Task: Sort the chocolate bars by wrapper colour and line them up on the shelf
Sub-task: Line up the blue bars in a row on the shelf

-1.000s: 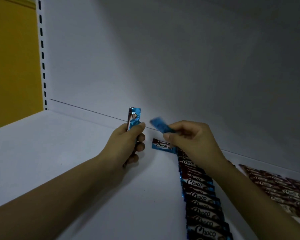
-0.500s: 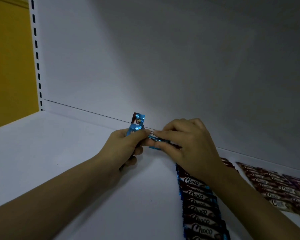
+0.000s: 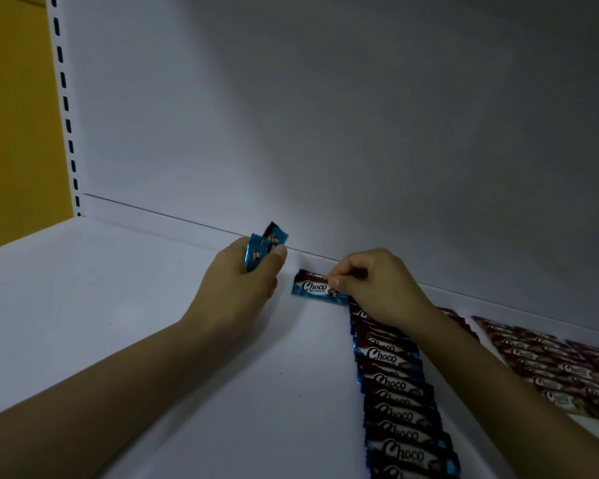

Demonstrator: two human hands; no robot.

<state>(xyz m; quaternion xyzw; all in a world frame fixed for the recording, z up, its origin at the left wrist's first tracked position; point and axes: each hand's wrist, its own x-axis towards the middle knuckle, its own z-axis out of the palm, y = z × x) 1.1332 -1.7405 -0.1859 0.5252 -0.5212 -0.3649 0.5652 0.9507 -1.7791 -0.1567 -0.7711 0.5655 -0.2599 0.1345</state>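
While flat on shelf [image 3: 118, 340], bar [image 3: 313, 286] in right hand [image 3: 377, 285] pinch.

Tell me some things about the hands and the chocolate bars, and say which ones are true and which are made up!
1. The left hand holds blue-wrapped bars. True.
2. The right hand is up in the air, away from the bars. False: its fingertips pinch the blue bar at the far end of the blue row.
3. The shelf is white. True.
4. The blue row runs side to side along the back wall. False: it runs from the back wall toward the camera.
5. A second group of darker, reddish-brown bars lies to the right. True.
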